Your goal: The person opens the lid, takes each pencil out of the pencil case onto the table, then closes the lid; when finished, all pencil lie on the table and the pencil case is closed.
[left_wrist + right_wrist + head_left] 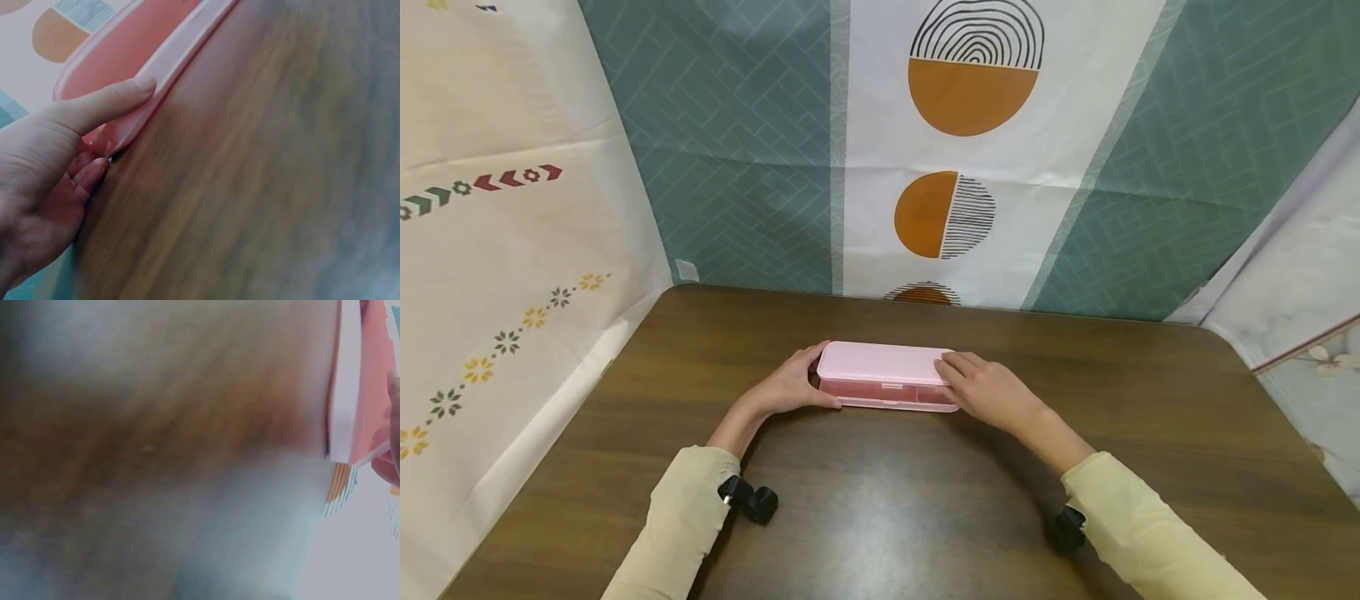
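Observation:
A long pink plastic pencil case (865, 392) lies on the table, its lid (880, 362) raised a little so that a gap shows along the front. My left hand (790, 385) grips the case's left end, thumb on the front rim and fingers round the end. In the left wrist view, the thumb of that left hand (56, 144) presses the pale rim. At the right end, my right hand (988, 390) holds the lid with fingers on its top. Only a bit of the right hand (392, 437) shows in the right wrist view, beside the lid edge.
The brown wooden table (880, 492) spreads on all sides of the case. Behind it hangs a patterned cloth (745, 167); another pale cloth (512, 250) hangs at the left. A dark wrist camera (752, 500) sits on the left sleeve.

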The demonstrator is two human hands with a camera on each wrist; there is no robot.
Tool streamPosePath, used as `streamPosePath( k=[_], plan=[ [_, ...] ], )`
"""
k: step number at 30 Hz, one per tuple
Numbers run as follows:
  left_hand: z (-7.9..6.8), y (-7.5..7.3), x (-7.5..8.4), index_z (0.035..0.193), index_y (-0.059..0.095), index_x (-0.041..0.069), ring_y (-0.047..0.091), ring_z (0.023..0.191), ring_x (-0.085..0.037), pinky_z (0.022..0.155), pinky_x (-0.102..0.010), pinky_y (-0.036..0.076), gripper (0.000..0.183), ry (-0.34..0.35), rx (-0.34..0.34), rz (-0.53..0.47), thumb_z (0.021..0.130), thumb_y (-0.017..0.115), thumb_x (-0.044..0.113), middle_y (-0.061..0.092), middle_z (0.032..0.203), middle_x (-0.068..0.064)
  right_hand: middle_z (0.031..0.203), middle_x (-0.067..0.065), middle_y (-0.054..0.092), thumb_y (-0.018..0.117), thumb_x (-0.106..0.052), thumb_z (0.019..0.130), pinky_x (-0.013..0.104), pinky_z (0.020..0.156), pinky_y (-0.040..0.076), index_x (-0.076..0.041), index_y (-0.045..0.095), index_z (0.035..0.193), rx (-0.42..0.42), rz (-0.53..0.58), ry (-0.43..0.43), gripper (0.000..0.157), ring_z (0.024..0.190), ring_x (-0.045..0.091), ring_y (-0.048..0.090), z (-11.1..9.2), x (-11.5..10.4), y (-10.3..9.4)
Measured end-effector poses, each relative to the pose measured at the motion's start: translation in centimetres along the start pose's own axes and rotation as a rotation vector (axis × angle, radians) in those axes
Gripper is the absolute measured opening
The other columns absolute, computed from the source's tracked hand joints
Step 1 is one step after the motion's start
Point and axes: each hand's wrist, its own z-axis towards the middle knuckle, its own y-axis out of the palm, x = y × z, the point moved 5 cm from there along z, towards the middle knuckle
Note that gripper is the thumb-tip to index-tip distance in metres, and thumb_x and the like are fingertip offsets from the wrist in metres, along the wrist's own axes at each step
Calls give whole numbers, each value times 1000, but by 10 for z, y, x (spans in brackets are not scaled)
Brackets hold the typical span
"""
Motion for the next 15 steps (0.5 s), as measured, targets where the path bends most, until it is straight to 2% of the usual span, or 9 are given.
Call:
streamPosePath(
  k=[4,9,12,15],
  plan=[
    [-1,1,0,143,40,-2,44,112,-31,96,-50,34,96,26,19,7,66,90,29,55,122,-17,102,18,68,79,-8,78,40,76,53,6,66,110,121,118,53,37,91,31,65,-1,9,-9],
    [-1,3,0,137,44,-5,46,106,-31,91,-47,38,91,-21,29,19,66,90,28,52,116,-17,93,15,70,80,6,72,42,74,53,6,70,100,300,310,162,30,84,29,67,-1,25,-19],
    [-2,2,-1,141,39,-8,46,107,-32,92,-46,39,96,-38,32,27,67,89,27,50,118,-20,93,16,70,77,9,74,42,73,53,6,71,99,346,373,250,26,84,30,68,1,34,-20],
    [-3,2,-1,143,37,-8,46,107,-32,91,-46,39,97,-25,32,37,68,88,27,50,119,-21,93,17,71,75,10,76,43,72,53,7,72,100,384,413,337,24,83,31,68,4,44,-20]
  ],
)
